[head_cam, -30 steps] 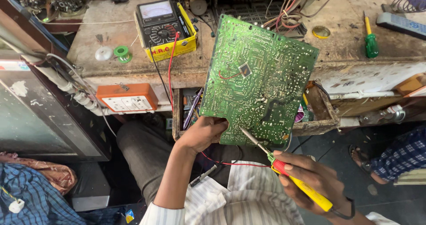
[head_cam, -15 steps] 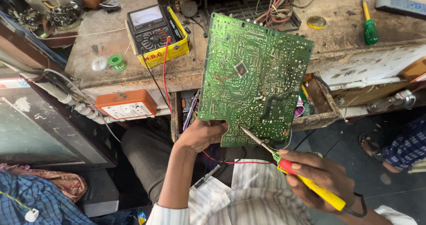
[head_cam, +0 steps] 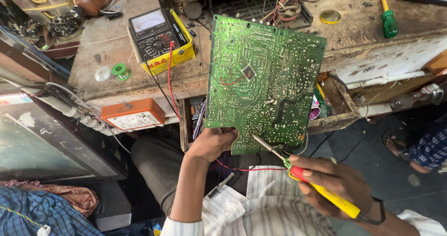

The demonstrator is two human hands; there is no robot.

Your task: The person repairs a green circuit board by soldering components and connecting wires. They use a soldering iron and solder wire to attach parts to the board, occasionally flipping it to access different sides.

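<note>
My left hand pinches the lower edge of the green circuit board, thumb and fingers pressed on its cut-out corner, holding it upright with the solder side toward me. Up and to the left of that grip sit the yellow-cased analog multimeter, its red and black leads trailing down past my wrist, and a small green solder spool; below them, the orange socket box hangs on the bench edge.

To the right of that hand, my right hand is closed around the yellow handle of the soldering iron, fingers wrapped tight. Its metal tip rests at the board's lower edge, just beside my left thumb.

To do this well, I judge that I should keep the board steady against my left fingers, lay the tip on one joint only, and keep it away from my thumb and the neighbouring pads.

Beyond the board, the wooden workbench is worn and stained. On it, up and right of my iron hand, lie a round tin lid and a green-handled screwdriver. Far right, another person's sandalled foot rests on the dark floor.
</note>
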